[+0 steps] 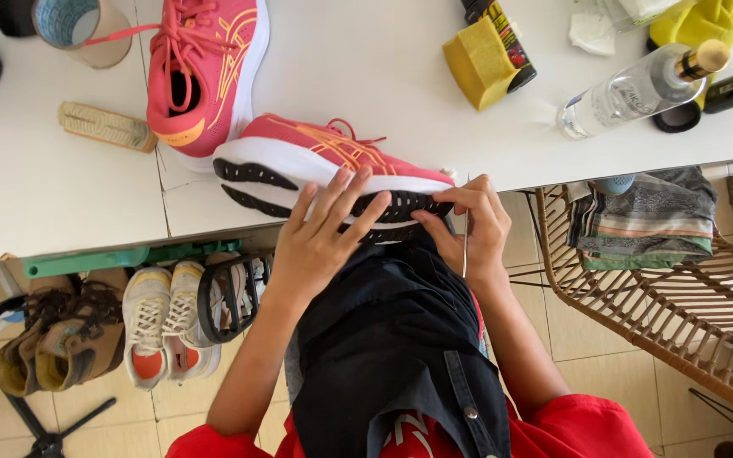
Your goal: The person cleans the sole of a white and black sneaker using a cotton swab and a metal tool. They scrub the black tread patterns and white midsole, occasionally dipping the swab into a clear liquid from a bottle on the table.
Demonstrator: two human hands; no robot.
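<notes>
Shoe (316, 165), pink, lies on its side at the table (69, 195) edge, sole toward the person; a second pink shoe (205, 68) stands just behind it, making two. Left hand (320, 242) lies with fingers spread flat on the sole. Right hand (477, 225), beside the shoe's toe, pinches a thin tool (466, 246) and touches the sole.

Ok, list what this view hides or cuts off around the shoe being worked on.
- Pink shoe, head view: its sole's middle is covered by the left hand.
- Thin tool: right hand hides its upper part, too thin to identify.
- Second pink shoe: toe cut off by the top edge.
</notes>
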